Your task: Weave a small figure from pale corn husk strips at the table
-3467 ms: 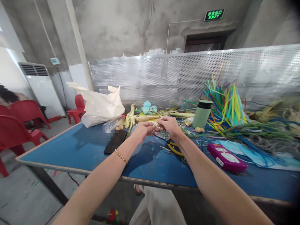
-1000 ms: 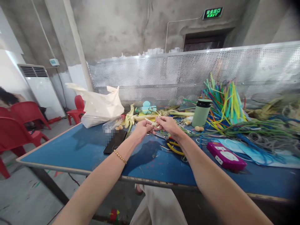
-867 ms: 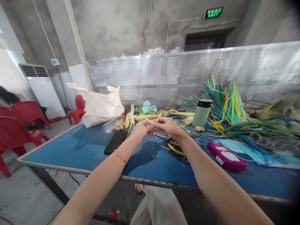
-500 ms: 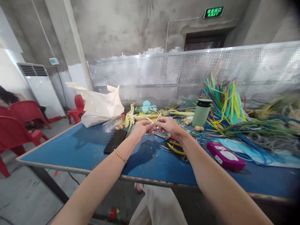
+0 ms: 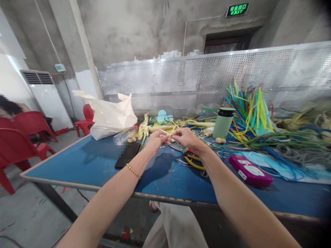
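Over the blue table [image 5: 165,179], my left hand [image 5: 156,142] and my right hand [image 5: 185,138] meet, fingertips almost touching. Both are closed in a pinch on pale, thin strips [image 5: 174,126] whose ends stick up above the fingers. The part between the fingertips is too small to make out. Just below my right hand lie pliers with yellow-and-red handles [image 5: 194,162]. A black flat device [image 5: 128,155] rests beside my left wrist. Pale dried husks [image 5: 143,130] lie behind my hands.
A white plastic bag [image 5: 112,115] and a clear bottle [image 5: 124,137] stand to the left. On the right are a green tumbler [image 5: 223,124], a purple box [image 5: 250,171], colourful strips [image 5: 254,113] and tangled cords [image 5: 287,146]. A perforated metal panel [image 5: 168,82] runs behind.
My fingers have shifted slightly on the pale strips, and the strip ends have changed angle a little. The camera view has moved slightly; the table's objects lie as before.
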`<state>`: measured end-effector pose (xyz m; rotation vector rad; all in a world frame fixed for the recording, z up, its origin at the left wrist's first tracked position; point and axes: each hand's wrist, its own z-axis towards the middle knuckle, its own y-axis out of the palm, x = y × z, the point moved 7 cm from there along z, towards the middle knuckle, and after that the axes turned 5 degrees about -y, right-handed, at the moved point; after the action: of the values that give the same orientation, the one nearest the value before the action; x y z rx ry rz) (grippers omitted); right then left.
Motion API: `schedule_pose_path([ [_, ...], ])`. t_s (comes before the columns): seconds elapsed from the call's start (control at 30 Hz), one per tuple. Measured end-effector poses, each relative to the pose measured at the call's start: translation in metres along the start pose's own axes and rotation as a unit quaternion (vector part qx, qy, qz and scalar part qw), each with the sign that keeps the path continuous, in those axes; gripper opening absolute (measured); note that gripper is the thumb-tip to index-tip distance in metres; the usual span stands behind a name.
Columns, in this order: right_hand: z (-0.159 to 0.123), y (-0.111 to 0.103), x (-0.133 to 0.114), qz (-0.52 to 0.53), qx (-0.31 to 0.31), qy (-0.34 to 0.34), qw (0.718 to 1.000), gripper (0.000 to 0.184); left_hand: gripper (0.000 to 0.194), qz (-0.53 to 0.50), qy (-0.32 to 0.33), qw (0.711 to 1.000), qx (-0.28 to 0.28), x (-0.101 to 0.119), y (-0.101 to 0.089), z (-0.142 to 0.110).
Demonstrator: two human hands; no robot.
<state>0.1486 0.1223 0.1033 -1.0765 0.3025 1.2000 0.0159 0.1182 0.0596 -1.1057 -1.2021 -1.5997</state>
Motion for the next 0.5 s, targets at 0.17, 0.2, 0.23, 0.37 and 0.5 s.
schedule_pose_path([
  [0.17,-0.003,0.002,0.001,0.027,0.010,0.028,0.999,0.005,0.019,0.002,0.005,1.000,0.004,0.001,-0.002,0.001],
  [0.2,-0.004,0.004,0.002,0.046,0.001,0.044,0.998,0.005,0.017,0.006,0.003,1.000,0.004,0.001,-0.002,0.000],
  [0.23,-0.005,0.006,0.002,0.071,-0.009,0.060,0.996,0.005,0.015,0.010,0.002,1.000,0.005,0.001,-0.002,0.000],
  [0.37,-0.007,0.013,0.002,0.156,-0.011,0.095,0.983,0.003,0.013,0.032,-0.006,0.999,-0.007,0.003,0.001,-0.002],
  [0.5,-0.003,0.014,0.002,0.152,0.001,0.078,0.985,0.007,0.018,0.050,0.000,0.998,-0.024,0.006,0.004,-0.004],
])
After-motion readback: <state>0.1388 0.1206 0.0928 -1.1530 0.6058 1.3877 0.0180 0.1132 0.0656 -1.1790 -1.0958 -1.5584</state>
